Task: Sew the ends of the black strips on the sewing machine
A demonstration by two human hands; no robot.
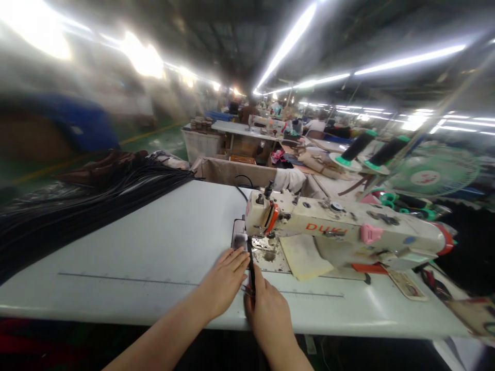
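A narrow black strip (251,263) runs from under the needle area of the sewing machine (344,226) toward me. My left hand (226,281) lies palm down beside the strip's left edge, fingers stretched out flat toward the presser foot. My right hand (268,306) is closed round the near end of the strip, its index finger laid along it. Small pointed metal tips (247,291) poke out leftward by the right hand; the tool they belong to is mostly hidden. Behind the machine head, the strip's far end cannot be made out.
A thick bundle of long black strips (96,208) lies across the left of the white table (154,247). Yellowish cloth (305,256) sits under the machine arm. Black thread cones (356,149) and a green fan (429,175) stand at the right. Other workstations and people are beyond.
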